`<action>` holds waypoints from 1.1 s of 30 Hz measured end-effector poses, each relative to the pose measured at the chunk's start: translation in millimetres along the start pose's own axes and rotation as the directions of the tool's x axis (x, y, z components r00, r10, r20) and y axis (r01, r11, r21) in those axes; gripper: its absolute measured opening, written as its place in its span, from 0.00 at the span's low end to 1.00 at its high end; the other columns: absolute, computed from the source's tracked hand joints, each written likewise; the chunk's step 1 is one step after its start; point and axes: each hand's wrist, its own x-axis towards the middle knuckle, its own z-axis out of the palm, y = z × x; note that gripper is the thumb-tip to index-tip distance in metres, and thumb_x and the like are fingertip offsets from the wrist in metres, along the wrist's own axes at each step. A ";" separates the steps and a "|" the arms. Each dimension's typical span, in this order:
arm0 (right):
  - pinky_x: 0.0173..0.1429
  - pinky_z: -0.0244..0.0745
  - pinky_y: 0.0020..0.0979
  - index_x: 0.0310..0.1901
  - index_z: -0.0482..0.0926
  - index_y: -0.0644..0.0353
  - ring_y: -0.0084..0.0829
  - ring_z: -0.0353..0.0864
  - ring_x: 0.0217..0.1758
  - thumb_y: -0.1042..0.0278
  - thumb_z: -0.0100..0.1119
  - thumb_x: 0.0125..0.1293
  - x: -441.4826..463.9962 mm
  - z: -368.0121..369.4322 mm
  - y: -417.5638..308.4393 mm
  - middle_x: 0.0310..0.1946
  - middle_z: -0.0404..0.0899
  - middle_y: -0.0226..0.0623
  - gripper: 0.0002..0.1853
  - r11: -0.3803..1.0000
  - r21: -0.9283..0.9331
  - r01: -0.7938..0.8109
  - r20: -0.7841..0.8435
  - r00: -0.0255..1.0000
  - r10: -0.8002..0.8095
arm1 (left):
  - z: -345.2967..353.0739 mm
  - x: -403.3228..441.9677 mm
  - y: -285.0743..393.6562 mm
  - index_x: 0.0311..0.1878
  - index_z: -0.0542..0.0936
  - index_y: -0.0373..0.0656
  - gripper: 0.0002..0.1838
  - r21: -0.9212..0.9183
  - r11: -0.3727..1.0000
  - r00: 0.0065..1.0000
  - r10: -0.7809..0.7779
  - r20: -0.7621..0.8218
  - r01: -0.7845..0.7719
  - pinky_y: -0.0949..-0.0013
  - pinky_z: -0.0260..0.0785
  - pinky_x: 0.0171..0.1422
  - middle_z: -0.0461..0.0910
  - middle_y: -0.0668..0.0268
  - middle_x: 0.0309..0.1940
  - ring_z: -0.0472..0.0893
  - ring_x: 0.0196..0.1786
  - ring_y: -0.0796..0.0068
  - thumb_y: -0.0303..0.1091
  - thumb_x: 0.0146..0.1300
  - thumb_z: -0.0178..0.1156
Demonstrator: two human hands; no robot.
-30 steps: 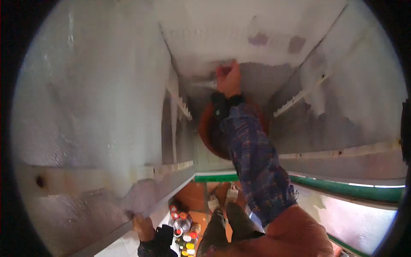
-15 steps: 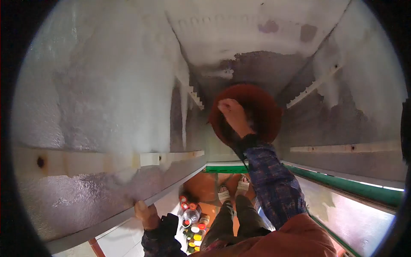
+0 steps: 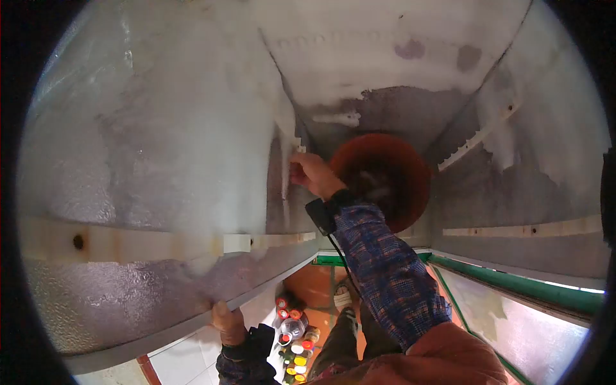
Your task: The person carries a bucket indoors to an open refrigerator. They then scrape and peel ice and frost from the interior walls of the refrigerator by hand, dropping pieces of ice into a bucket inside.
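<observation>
My right hand point(image 3: 316, 174) is at the left wall point(image 3: 173, 147) of a pale, stained compartment, close to a white notched strip. Its fingers are curled; anything within them is hidden. Beside this hand stands a reddish-brown tub point(image 3: 418, 186) with dark contents that look like liquid. A dark strap with a black block point(image 3: 319, 215) and a cable sits at the right wrist. Lower down, my left hand point(image 3: 228, 323) is closed round the front edge point(image 3: 173, 332) of the left wall, its fingertips partly out of sight.
White strips point(image 3: 523, 229) run along both side walls. A green-trimmed edge point(image 3: 513, 277) borders the opening on the right. Below, several capped jars and bottles point(image 3: 296, 346) stand on the tiled floor point(image 3: 311, 285), beside my legs and sandalled foot point(image 3: 342, 299).
My right hand has come out from over the tub and moved left to the wall. My left hand keeps its hold on the edge. The view has shifted slightly.
</observation>
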 end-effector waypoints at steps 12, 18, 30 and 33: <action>0.41 0.64 0.29 0.42 0.70 0.49 0.21 0.66 0.38 0.52 0.59 0.58 -26.2 30.3 -32.1 0.34 0.67 0.24 0.16 0.994 -0.101 0.028 -0.063 0.997 -0.035 | 9.7 -7.8 -10.2 0.36 0.71 0.38 0.15 0.193 0.964 0.982 0.189 -0.018 -0.182 0.58 0.75 0.41 0.80 0.54 0.32 0.81 0.31 0.53 0.31 0.49 0.68; 0.39 0.65 0.30 0.45 0.67 0.51 0.21 0.66 0.37 0.52 0.61 0.56 -48.4 32.7 -36.8 0.35 0.67 0.25 0.21 0.998 -0.065 -0.004 0.096 0.995 0.010 | 5.9 -19.1 -13.4 0.40 0.69 0.39 0.20 0.239 0.952 0.981 0.192 0.026 -0.192 0.56 0.75 0.44 0.80 0.55 0.34 0.80 0.31 0.52 0.32 0.50 0.68; 0.30 0.68 0.25 0.45 0.67 0.55 0.22 0.69 0.33 0.51 0.60 0.56 -80.6 62.1 -27.3 0.32 0.70 0.30 0.22 0.999 0.005 0.043 0.006 0.999 -0.043 | 8.9 -19.8 -16.7 0.47 0.67 0.40 0.21 0.239 0.951 0.980 0.193 0.037 -0.196 0.52 0.68 0.51 0.77 0.57 0.40 0.78 0.38 0.53 0.33 0.52 0.65; 0.31 0.69 0.25 0.45 0.67 0.56 0.23 0.69 0.35 0.50 0.59 0.56 -96.9 72.2 -43.7 0.34 0.70 0.31 0.22 0.999 -0.006 0.039 0.042 0.998 -0.038 | 10.2 -19.5 -15.7 0.47 0.68 0.40 0.20 0.226 0.955 0.981 0.190 0.025 -0.191 0.51 0.65 0.54 0.76 0.57 0.42 0.77 0.41 0.54 0.33 0.54 0.64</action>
